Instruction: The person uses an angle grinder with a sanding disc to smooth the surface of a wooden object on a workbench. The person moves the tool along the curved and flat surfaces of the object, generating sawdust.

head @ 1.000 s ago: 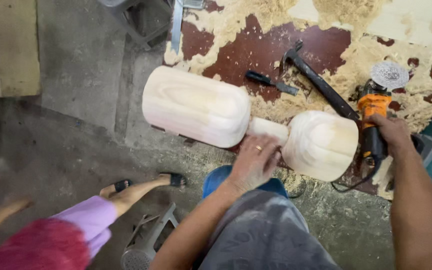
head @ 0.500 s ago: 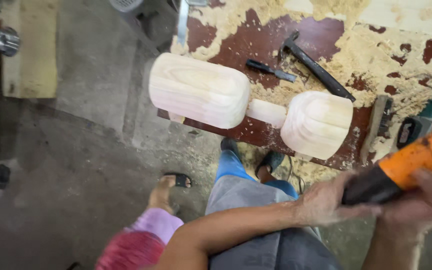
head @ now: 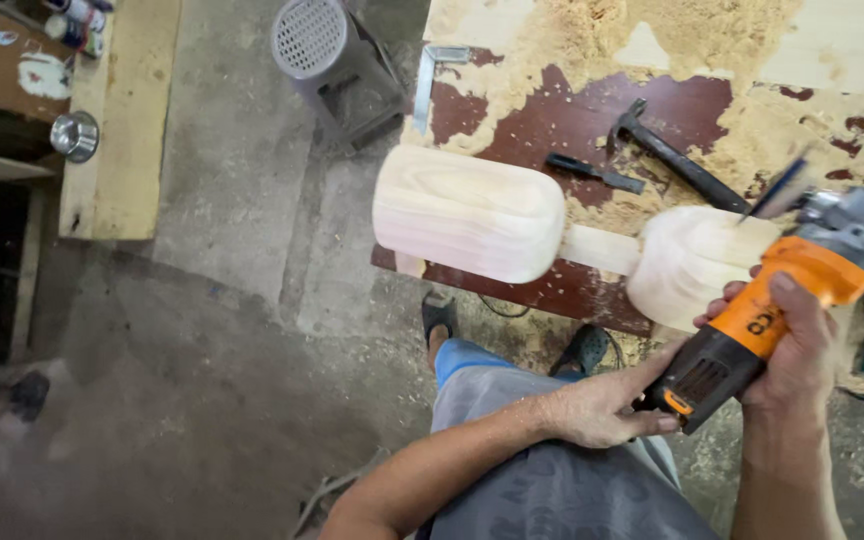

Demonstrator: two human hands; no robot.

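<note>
A pale carved wooden piece lies on the dark red workbench [head: 572, 120]: a large rounded block [head: 467, 213], a thin neck [head: 602, 248] and a smaller rounded block [head: 687, 260]. My right hand [head: 802, 345] grips an orange and black angle grinder [head: 762, 315], whose disc end hovers over the smaller block's right side. My left hand [head: 607, 405] touches the grinder's black rear end from below.
A hammer [head: 677, 160] and a dark chisel [head: 595, 172] lie in sawdust behind the wood. A metal square [head: 430, 75] lies at the bench's left edge. A grey plastic stool [head: 332, 60] stands on the concrete floor, with a steel bowl [head: 75, 135] at the left.
The grinder has been raised from the bench and brought over the smaller block. My left hand left the wood's neck and went to the grinder's rear. The person in pink has gone from view.
</note>
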